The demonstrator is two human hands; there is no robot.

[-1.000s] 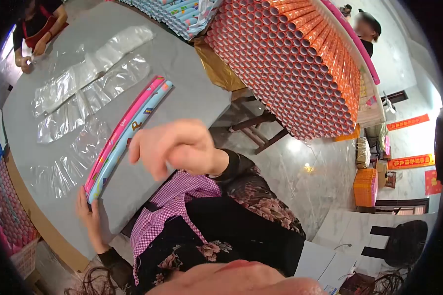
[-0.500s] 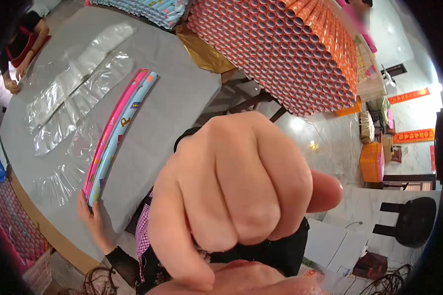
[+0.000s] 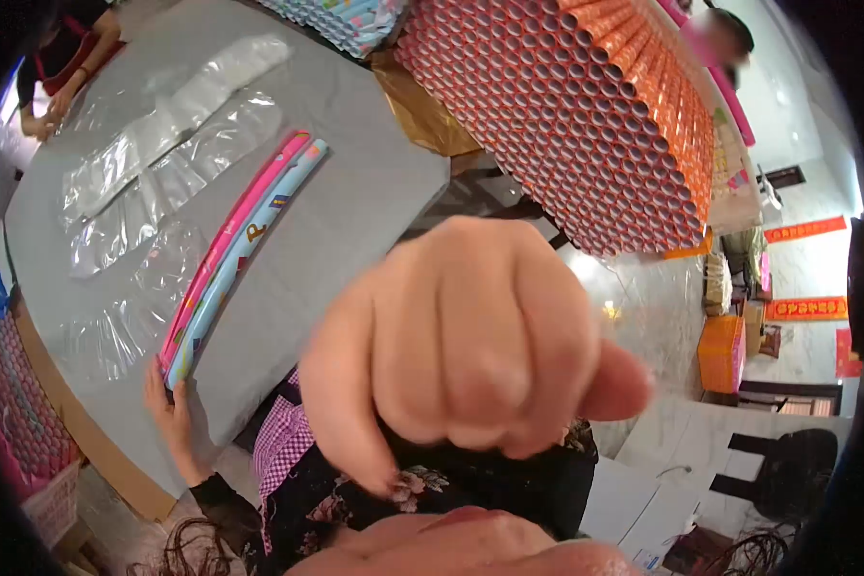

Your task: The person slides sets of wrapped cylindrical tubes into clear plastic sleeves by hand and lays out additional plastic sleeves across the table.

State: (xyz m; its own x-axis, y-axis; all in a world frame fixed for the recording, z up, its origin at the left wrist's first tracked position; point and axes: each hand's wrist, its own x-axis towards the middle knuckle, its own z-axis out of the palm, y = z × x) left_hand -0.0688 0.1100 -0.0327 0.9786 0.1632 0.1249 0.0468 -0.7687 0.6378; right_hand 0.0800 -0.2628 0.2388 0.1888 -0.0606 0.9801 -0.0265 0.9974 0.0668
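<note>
A pink printed tube (image 3: 228,244) and a light blue printed tube (image 3: 245,252) lie side by side on the grey table (image 3: 355,154). My left hand (image 3: 173,415) is at their near ends, thumb and fingers on either side. Close before the camera, my right hand (image 3: 470,336) is curled into a fist, knuckles up, one digit sticking out to the right. It is away from the tubes, and whatever may be inside it is hidden. Clear plastic bags (image 3: 154,178) are spread on the table just left of the tubes.
A big stack of orange tubes (image 3: 566,125) rises beyond the table, beside blue tubes (image 3: 346,24). Across the table, another person's hands (image 3: 53,113) rest near its edge. More tubes (image 3: 19,384) stand at left. A black chair (image 3: 787,475) is at right.
The view has shifted slightly, so the table and tubes appear displaced. My right fist sits a little differently before the camera. My left hand stays at the tube ends.
</note>
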